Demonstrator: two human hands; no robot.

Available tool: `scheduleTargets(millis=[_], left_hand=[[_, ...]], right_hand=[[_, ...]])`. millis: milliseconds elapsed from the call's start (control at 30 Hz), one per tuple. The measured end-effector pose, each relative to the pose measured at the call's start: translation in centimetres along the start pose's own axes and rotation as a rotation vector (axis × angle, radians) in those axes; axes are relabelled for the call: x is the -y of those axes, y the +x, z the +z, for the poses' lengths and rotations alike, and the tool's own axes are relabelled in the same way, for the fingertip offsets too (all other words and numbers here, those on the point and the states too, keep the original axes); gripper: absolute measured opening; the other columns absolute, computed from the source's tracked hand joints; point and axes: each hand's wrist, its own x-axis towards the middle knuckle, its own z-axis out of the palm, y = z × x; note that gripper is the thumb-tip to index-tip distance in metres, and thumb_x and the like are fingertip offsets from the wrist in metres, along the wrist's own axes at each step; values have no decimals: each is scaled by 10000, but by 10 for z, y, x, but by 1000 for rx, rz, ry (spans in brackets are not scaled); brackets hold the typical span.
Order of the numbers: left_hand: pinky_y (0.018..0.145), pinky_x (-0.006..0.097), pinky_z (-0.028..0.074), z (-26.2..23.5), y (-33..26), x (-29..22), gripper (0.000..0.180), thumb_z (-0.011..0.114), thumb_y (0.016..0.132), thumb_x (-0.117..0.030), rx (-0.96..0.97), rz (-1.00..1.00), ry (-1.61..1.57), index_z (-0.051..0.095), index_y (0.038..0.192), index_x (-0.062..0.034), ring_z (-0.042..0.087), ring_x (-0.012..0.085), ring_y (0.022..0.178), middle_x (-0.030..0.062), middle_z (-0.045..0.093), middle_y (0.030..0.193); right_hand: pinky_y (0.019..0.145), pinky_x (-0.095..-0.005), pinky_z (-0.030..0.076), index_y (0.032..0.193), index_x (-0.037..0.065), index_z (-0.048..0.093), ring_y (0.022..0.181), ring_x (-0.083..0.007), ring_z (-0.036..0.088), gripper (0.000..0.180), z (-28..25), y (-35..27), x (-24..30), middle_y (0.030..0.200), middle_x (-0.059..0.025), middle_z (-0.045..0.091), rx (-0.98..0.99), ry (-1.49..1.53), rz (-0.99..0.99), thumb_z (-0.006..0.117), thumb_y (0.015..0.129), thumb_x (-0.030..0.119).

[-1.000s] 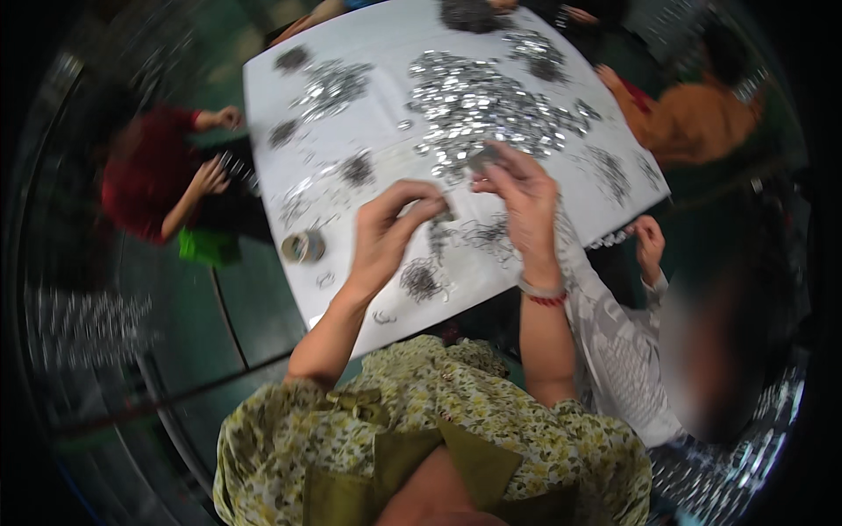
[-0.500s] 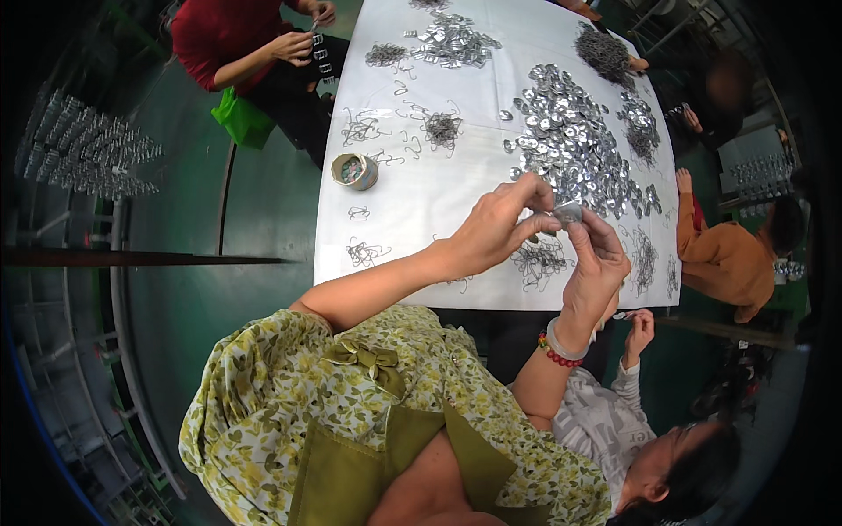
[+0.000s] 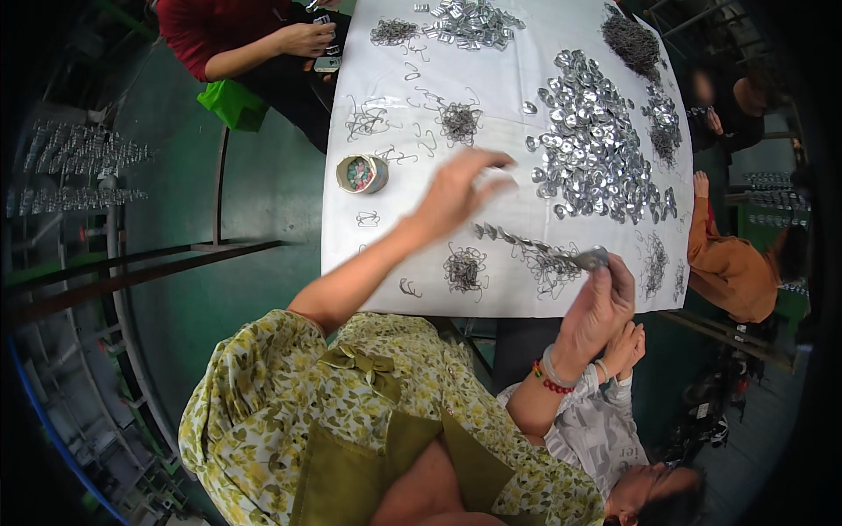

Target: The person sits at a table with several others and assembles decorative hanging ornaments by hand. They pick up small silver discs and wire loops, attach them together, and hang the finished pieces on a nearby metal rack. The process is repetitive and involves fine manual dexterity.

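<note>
Right hand (image 3: 598,302) is raised at the table's near edge, fingers pinched on one end of a string of metal clips (image 3: 535,245). The string runs up and left from the fingertips, hanging over the white table (image 3: 421,263), its far end close above the cloth.

Left hand (image 3: 460,188) is stretched out over the middle of the table, motion-blurred. Fingers look loosely curled; cannot tell whether it holds anything. It is just left of the big pile of shiny metal pieces (image 3: 596,149) and not clearly touching it.

Near the hands:
- small wire tangle (image 3: 463,267) below the left hand, near the front edge
- second wire tangle (image 3: 458,123) above the left hand
- round tin (image 3: 362,174) with coloured bits inside, left of the left hand, near the table's left edge
- loose wire hooks scattered on the cloth between the tin and the tangles
- dark wire heap (image 3: 633,44) at the far right corner
- further pile of metal pieces (image 3: 469,19) at the far edge

Other people: a person in red (image 3: 219,35) sits at the far left corner, hand at the table edge. A person in orange (image 3: 728,263) is at the right side. A person in a grey patterned top (image 3: 596,421) sits close below the right hand, own hand raised just beside its wrist.
</note>
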Motion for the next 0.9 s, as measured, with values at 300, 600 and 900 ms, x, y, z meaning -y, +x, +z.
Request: scheduleTargets(millis=[300,600,900], left_hand=[[696,430,522,-29,0,169,122,548,751,-65,604,-195,1095,649,813,-36,637,342,803,178,644,843],[671,463,511,-20,-16,141,135,526,753,-8,484,-137,1070,593,869,-28,624,347,854,157,631,875],[652,268,497,34,-60,-71,223,566,900,-136,638,-281,-275,582,996,65,602,134,712,87,612,807]], right_hand=[[818,-293,476,995,-50,568,887,-176,593,157,-8,-5,46,961,-135,614,-78,-95,-110,580,838,-47],[576,-229,470,986,-19,587,770,-160,593,173,-28,-58,82,926,-153,631,-206,-55,-110,621,818,-32],[749,-222,455,1056,-71,567,775,-128,591,313,-59,-157,117,831,-110,634,-174,-250,-106,600,750,-128]])
